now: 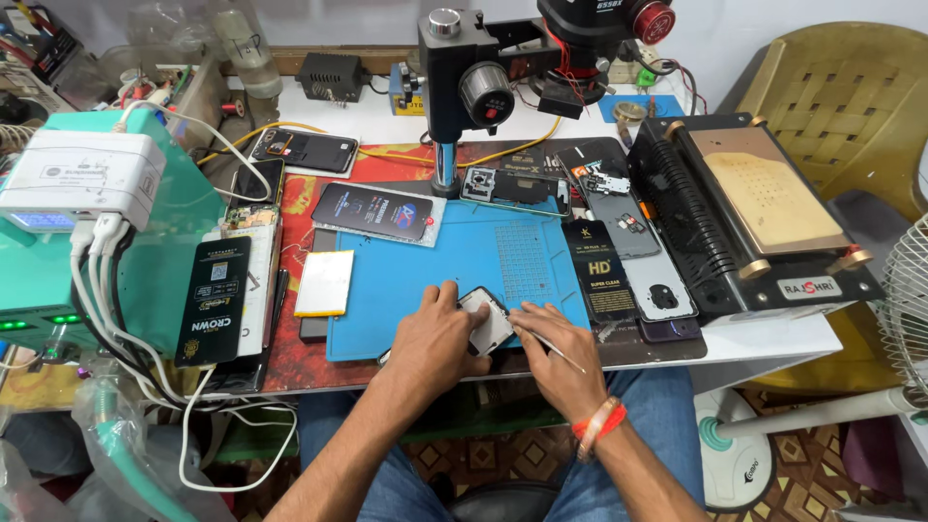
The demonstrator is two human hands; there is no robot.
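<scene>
- Cluttered with phone parts and repair gear, the white tabletop point(773, 338) carries a blue work mat point(406, 280) at its middle, laid over a red and dark pad.
- At the mat's near edge lies a small phone point(486, 324), pale back up and turned at a slant.
- The left hand point(433, 338) rests flat beside and partly over the phone's left end, fingers spread toward it; its grip is loose, pressing on the phone rather than closed round it.
- The right hand point(553, 353) sits just right of the phone, its grip pinched on a thin metal tool point(551, 346) that runs back past the wrist side; the tool's tip meets the phone's right edge.
- An orange band point(599, 425) circles the right wrist.
- Behind the mat stands a black microscope point(503, 68) on its post, with a dark phone point(375, 211) lying face up just left of the post's base.
- To the right sits a black machine with a tan flat plate point(764, 193), and black flat packets point(599, 271) lie between it and the mat.
- Left of the mat lie a white rectangular battery point(325, 282), another black packet point(215, 300), and a teal unit point(145, 242) bearing a white charger box point(82, 174) with white cables.
- A tan plastic chair point(851, 97) stands at the far right.
</scene>
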